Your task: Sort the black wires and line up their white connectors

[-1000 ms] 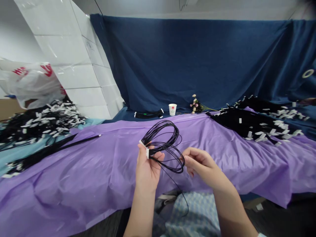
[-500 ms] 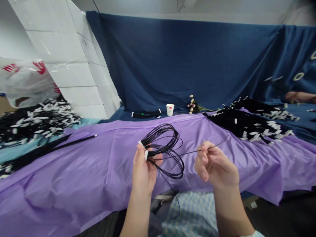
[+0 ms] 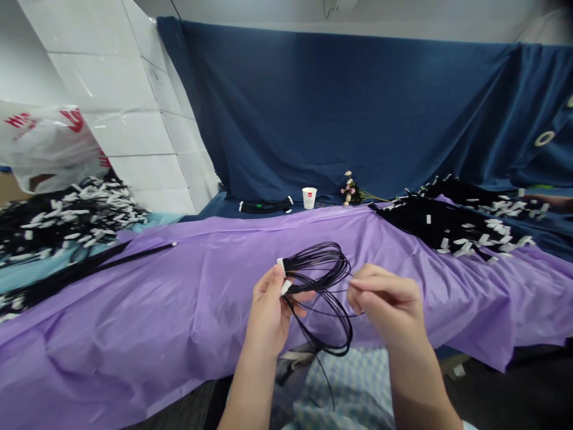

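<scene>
A looped bundle of thin black wires [image 3: 316, 261] with two white connectors [image 3: 285, 287] at its left end is held in my left hand [image 3: 268, 313]. The thumb presses near the connectors, and the other fingers lie behind the wires. My right hand [image 3: 387, 301] is closed in a pinch at the right side of the loops, where a thin strand runs into the fingers. Its fingertips partly hide that strand. A loose wire end hangs below the bundle over the patterned clothing on my lap.
Purple sheeting [image 3: 156, 310] covers the table. Wire bundles with white connectors lie in a left pile [image 3: 89, 215] and a right pile [image 3: 452, 224]. A paper cup [image 3: 308, 198], artificial flowers [image 3: 351, 192] and a tied bundle [image 3: 264, 206] stand or lie behind. Another person's hand [image 3: 553, 203] is far right.
My left hand and the wire bundle have moved right and slightly down. The right hand has closed more and now sits nearer the loops. The other person's hand has shifted down and right.
</scene>
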Available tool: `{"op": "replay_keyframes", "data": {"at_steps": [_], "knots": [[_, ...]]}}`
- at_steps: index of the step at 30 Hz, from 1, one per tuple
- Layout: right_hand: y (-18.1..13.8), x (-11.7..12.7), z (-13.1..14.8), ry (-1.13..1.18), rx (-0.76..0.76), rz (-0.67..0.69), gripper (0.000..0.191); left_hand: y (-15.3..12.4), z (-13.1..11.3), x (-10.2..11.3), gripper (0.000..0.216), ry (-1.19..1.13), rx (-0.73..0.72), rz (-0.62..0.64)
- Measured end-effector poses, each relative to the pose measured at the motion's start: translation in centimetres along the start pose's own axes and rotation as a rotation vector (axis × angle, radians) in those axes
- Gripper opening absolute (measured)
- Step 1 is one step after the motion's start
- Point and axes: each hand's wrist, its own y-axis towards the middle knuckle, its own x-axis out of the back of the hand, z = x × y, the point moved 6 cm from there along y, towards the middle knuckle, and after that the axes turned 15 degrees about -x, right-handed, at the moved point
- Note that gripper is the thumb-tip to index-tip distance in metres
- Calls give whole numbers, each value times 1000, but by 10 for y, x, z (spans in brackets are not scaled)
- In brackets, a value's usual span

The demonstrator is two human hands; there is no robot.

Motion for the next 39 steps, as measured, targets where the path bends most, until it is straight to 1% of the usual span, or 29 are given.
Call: {"op": "replay_keyframes", "data": {"at_steps": [3, 6, 12, 21, 25, 33, 39], "knots": [[-1, -7, 7, -297, 42, -63, 17, -2, -1, -4, 51, 8, 6, 69], [1, -12, 12, -433, 103, -117, 16, -3, -2, -5, 50, 9, 21, 104], [2, -12, 17, -490, 178, -157, 15, -5, -1, -4, 51, 6, 36, 126], [0, -17, 23, -516, 236, -136, 17, -7, -3, -5, 49, 6, 8, 129], [-1, -18, 24, -528, 267, -114, 18, -8, -4, -6, 49, 7, 22, 120], [-9, -22, 25, -615, 476, -91, 24, -10, -1, -8, 48, -2, 69, 182], [-12, -23, 16, -663, 471, -89, 26, -9, 2, -9, 46, -4, 98, 210]]}}
